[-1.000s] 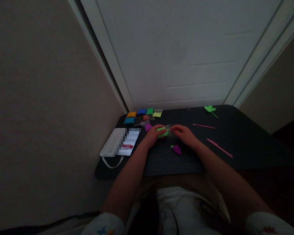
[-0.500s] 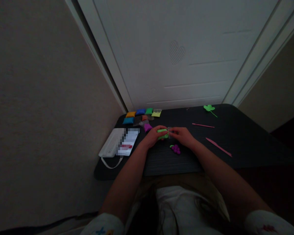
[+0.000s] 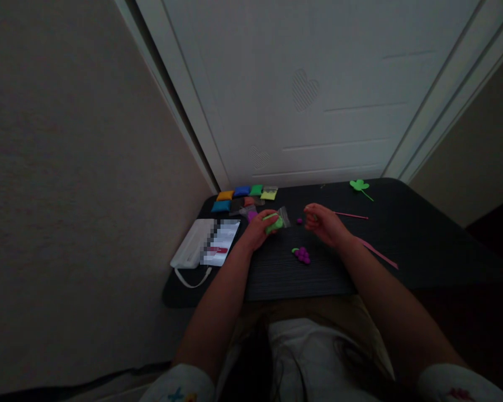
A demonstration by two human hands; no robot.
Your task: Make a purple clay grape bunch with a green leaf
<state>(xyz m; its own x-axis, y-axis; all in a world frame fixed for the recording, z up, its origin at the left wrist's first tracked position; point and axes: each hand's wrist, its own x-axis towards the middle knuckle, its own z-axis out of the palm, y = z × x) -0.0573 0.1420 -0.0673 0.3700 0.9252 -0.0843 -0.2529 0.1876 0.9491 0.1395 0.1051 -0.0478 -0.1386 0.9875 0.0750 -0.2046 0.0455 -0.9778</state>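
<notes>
My left hand (image 3: 260,230) is closed around a small clear bag of light green clay (image 3: 273,223), its open plastic end sticking out to the right. Off to the right and raised over the table, my right hand (image 3: 324,224) has its fingers curled together in a pinch; whatever they hold is too small to make out. Between the hands lies a little purple ball (image 3: 299,221). Nearer to me rests a purple clay grape bunch (image 3: 302,255) with a green tip at its left end.
Several coloured clay packets (image 3: 242,191) lie at the back left, with a purple packet (image 3: 252,215) beside my left hand. A phone (image 3: 221,243) and a white corded case (image 3: 193,244) are at left. Pink tools (image 3: 381,255) and a green clover shape (image 3: 359,185) lie at right.
My right hand has come away from the bag and moved right, its fingers now curled. The bag stays in my left hand, and the small purple ball has come into view.
</notes>
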